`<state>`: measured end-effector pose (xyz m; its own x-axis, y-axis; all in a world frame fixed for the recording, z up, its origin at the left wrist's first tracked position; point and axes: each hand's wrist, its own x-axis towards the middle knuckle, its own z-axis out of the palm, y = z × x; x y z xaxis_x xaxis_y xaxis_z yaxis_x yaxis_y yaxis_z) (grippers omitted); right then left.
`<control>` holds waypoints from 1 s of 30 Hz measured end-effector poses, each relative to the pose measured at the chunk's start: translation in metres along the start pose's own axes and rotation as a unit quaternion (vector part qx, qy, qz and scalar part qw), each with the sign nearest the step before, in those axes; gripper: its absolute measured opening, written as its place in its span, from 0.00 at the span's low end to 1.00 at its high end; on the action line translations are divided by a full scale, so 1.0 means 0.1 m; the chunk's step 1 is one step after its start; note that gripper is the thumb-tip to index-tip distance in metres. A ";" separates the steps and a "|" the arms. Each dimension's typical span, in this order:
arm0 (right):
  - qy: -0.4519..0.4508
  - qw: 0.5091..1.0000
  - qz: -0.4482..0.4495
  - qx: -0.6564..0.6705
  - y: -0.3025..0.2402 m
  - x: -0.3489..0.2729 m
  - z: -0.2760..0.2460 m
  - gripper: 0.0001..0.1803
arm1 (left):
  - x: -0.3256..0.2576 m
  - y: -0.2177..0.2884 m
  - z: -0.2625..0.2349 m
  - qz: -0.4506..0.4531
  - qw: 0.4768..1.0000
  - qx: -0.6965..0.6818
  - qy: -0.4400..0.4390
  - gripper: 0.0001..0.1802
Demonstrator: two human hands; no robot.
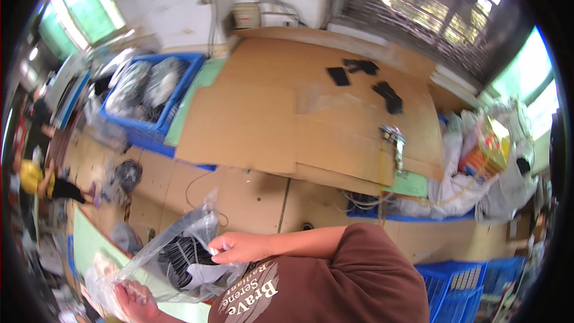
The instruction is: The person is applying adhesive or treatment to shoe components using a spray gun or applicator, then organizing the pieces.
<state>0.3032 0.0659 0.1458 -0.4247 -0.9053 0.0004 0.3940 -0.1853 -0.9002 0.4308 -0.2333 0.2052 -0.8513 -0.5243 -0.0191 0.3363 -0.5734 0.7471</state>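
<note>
A clear plastic bag (pixel 156 245) is stretched between my two hands at the lower left. My right hand (pixel 238 246) is closed on the bag's edge, beside a bundle of black strip-like pieces (pixel 178 258) that shows through or at the bag's mouth. A pale grey flap (pixel 206 275) lies against the black pieces. Farther left, my left hand (pixel 134 300) is closed on crumpled clear plastic, which partly covers its fingers. Below the bag is a light green tabletop (pixel 101 240).
Ahead stands a cardboard-covered table (pixel 239 119) with several flat black pieces (pixel 387 97) and a small metal device (pixel 394 143). A blue crate (pixel 156 125) holds bagged goods. White sacks (pixel 466 194) are at right; blue crates (pixel 457 287) at lower right. Another person (pixel 33 178) is far left.
</note>
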 end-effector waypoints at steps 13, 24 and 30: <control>0.553 0.766 -0.320 0.068 -0.78 -2.80 -0.77 0.04 | 0.56 -2.83 3.70 -0.344 0.871 0.098 -0.338 0.08; 0.658 0.549 -0.510 0.072 -1.06 -4.02 -1.83 0.05 | -0.09 -5.06 6.28 -0.367 0.711 0.187 -0.569 0.12; 0.705 0.547 -0.452 0.016 -1.01 -4.52 -2.46 0.06 | -0.31 -5.54 6.87 -0.150 0.761 0.214 -0.594 0.13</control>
<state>0.2547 0.5875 0.1295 -0.6556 0.7506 0.0828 -0.4910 -0.3404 -0.8019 -0.0054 0.5333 0.2484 -0.7125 0.6750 0.1917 0.1088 -0.1636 0.9805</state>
